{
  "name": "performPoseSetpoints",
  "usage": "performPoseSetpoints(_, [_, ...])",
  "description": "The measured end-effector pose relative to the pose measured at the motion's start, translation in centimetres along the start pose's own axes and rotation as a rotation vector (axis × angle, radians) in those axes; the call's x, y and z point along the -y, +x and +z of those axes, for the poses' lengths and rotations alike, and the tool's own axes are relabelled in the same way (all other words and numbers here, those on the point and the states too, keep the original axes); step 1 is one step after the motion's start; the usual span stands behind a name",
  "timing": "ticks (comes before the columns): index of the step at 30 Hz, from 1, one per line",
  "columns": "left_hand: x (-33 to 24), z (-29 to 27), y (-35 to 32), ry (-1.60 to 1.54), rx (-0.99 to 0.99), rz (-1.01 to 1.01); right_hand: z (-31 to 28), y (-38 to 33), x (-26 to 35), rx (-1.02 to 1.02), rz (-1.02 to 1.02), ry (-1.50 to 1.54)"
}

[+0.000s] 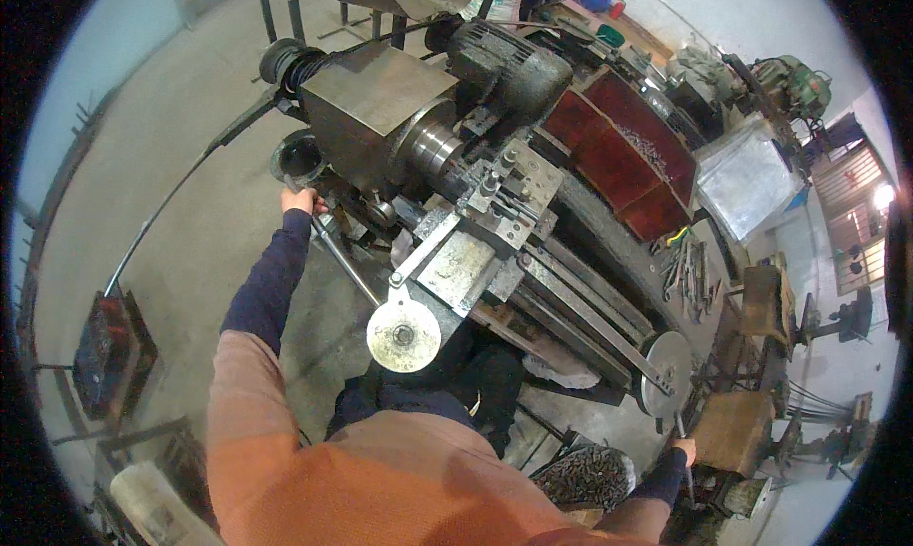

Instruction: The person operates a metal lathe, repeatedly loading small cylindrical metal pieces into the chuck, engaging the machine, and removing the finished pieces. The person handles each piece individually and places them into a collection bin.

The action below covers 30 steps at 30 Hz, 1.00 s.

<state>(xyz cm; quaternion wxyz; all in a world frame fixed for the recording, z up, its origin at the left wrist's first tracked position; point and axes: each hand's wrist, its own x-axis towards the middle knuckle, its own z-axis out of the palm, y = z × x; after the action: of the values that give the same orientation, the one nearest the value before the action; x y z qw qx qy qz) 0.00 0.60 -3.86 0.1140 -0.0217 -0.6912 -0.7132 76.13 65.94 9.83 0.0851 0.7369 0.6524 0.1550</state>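
A small lathe (456, 185) stands in front of me, with its chuck (437, 150) and tool post (509, 180) near the middle. My left hand (300, 200) is at the near rim of a dark metal cup (299, 156) on the machine's left, fingers curled. A small grey piece seems to show at its fingertips, too small to name. From beside that hand a metal rod (344, 261) slants toward a pale round disc (403, 335). At the lower right my right hand (684, 448) closes round a lever handle (680, 422) below the lathe's end disc (666, 373).
A red metal tray (623, 146) with shavings lies behind the lathe. Several wrenches (692, 278) lie at its right. A container of small dark parts (585, 477) stands near my right side. A dark box (112, 356) with a long rod is on the left floor.
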Motion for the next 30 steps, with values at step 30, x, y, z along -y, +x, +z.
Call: performPoseSetpoints(30, [-8.0, 2.2, -0.8, 0.060, -0.106, -0.464, 0.0, -2.2, -1.8, 0.043, 0.021, -0.026])
